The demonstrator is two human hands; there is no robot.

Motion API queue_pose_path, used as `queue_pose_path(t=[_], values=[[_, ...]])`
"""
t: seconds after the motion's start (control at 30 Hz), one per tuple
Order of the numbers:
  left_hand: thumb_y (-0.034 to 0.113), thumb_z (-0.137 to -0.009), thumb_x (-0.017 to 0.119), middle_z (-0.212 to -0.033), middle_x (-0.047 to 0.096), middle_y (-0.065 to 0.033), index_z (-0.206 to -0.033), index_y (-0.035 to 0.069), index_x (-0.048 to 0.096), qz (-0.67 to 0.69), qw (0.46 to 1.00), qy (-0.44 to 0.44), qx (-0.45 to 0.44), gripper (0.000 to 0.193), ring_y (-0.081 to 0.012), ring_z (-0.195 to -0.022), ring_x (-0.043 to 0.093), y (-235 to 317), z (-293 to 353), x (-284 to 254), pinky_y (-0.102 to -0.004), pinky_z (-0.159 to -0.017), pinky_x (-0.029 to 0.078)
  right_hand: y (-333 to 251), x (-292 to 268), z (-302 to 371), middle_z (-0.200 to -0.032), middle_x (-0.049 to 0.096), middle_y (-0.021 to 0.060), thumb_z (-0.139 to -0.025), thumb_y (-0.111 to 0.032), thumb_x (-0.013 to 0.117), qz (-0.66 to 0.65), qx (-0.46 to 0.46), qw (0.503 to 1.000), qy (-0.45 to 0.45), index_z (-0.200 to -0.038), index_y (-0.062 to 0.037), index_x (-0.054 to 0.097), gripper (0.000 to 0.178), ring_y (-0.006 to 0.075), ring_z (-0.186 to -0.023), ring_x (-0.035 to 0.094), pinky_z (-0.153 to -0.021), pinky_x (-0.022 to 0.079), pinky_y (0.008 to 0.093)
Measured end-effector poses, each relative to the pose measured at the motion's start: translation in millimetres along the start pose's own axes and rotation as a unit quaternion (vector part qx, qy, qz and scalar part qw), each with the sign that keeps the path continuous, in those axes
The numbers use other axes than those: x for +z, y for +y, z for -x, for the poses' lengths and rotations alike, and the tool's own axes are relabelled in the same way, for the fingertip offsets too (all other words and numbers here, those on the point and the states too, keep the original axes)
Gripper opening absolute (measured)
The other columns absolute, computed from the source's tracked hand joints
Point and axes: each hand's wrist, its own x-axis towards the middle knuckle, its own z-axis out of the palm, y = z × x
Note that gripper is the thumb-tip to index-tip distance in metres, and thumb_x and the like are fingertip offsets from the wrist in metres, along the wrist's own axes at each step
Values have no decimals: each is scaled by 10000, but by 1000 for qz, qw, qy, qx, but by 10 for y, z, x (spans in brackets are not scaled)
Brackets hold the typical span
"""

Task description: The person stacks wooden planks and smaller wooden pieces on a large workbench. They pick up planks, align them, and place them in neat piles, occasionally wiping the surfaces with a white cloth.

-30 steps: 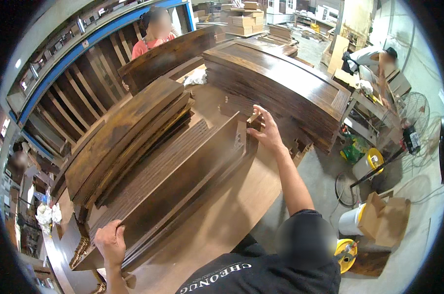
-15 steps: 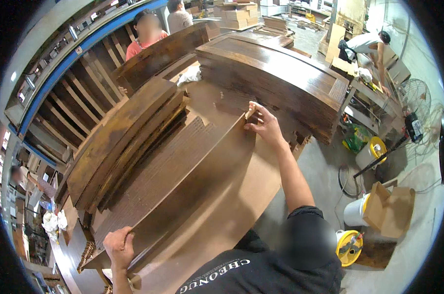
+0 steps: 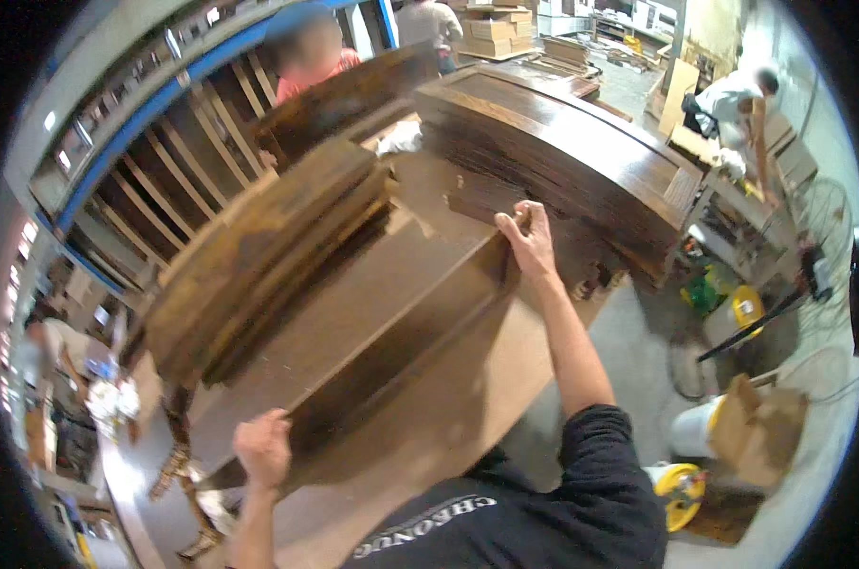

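A long dark-brown wooden panel (image 3: 401, 346) stands tilted on edge across the work surface, running from near left to far right. My left hand (image 3: 263, 448) is closed on its near end. At the far end my right hand (image 3: 532, 242) pinches the upper corner between thumb and bent fingers. Under and in front of the panel lies a light-brown flat board (image 3: 486, 379). Just beyond the panel is another flat brown surface (image 3: 330, 308), partly covered by a stack of curved dark boards (image 3: 268, 247). Motion blur softens the near end.
Large framed dark panels (image 3: 553, 142) are stacked beyond my right hand. A person in red (image 3: 320, 71) stands behind a curved board (image 3: 353, 100). At right are yellow-lidded buckets (image 3: 681, 493), an open carton (image 3: 757, 431) and a fan (image 3: 828, 213). Another person (image 3: 738, 104) bends over a bench.
My view has shifted, so the scene sits farther right. The panel's near end and my left hand have moved right and away from me. Both hands still grip the panel.
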Motion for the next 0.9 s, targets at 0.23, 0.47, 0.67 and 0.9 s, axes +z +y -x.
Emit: queue_pose_path(t=[0.23,0.47,0.67,0.9], values=[[150,-681,733,-882,672,-99,-1068,113,602,-24,986,-153,-69,410,-299,-737,622,-3,-72,-327,-385,-683,473,186,73,-37,-995,499,78,-755,-296,690,-6,-86,996,19,-1030,-102,501,386,238,-992,473,-899,370,359],[164,-679,734,-827,674,-105,-1092,81,591,-117,976,-176,-56,444,-278,-617,590,-299,269,-510,-362,-612,394,271,88,-35,-924,469,42,-784,-183,634,-88,-74,993,37,-1016,-91,487,290,175,-909,468,-851,386,320],[224,-689,729,-826,681,-88,-1068,74,610,-137,982,-127,-9,425,-251,-645,610,-422,270,-377,-355,-609,392,121,248,-57,-1030,477,57,-793,-334,673,-70,-93,993,28,-1101,-81,482,441,200,-1016,452,-929,348,326],[291,-673,747,-746,659,-66,-902,127,602,-83,965,-213,-130,317,-264,-675,621,-267,82,-423,-387,-657,407,149,396,-184,-930,397,-8,-783,-59,611,-140,-87,986,16,-1006,-97,461,271,88,-818,396,-735,395,234]])
